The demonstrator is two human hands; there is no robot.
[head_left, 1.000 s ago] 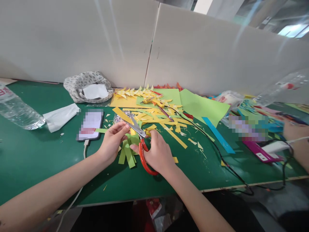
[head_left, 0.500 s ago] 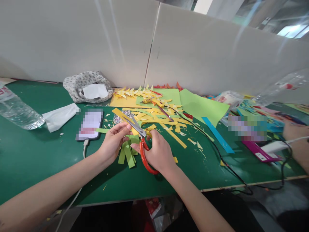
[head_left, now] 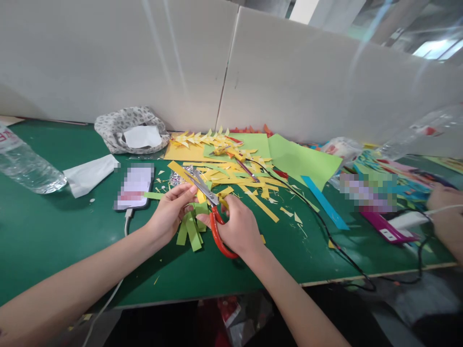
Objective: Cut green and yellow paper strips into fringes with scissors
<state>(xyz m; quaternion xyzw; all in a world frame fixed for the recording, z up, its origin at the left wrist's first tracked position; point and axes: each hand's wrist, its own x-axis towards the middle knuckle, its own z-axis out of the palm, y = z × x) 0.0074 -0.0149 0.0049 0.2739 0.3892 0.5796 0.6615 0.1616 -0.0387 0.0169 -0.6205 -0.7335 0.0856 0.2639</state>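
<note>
Red-handled scissors [head_left: 217, 225] are in my right hand [head_left: 240, 226], fingers closed round the handles, with the blades pointing up and left. A yellow paper strip [head_left: 178, 171] is pinched in my left hand [head_left: 173, 207] and meets the blades, which look nearly closed. Beneath my hands lie several green paper strips [head_left: 191, 232]. Behind them are many loose yellow strips [head_left: 263, 206] and scraps. A yellow fringed paper piece [head_left: 197, 139] rests at the back, beside a yellow glue gun [head_left: 231, 153].
Left of my hands lie a charging phone [head_left: 135, 185], a tissue [head_left: 90, 174], a water bottle [head_left: 29, 164] and a patterned cloth pouch [head_left: 132, 120]. At right are a blue strip [head_left: 325, 202], black cable, magenta power strip [head_left: 388, 229] and another person's hand [head_left: 446, 212].
The scissor blades have drawn closer together, with the red lower handle slightly raised. The other person's hand at the right edge has shifted a little.
</note>
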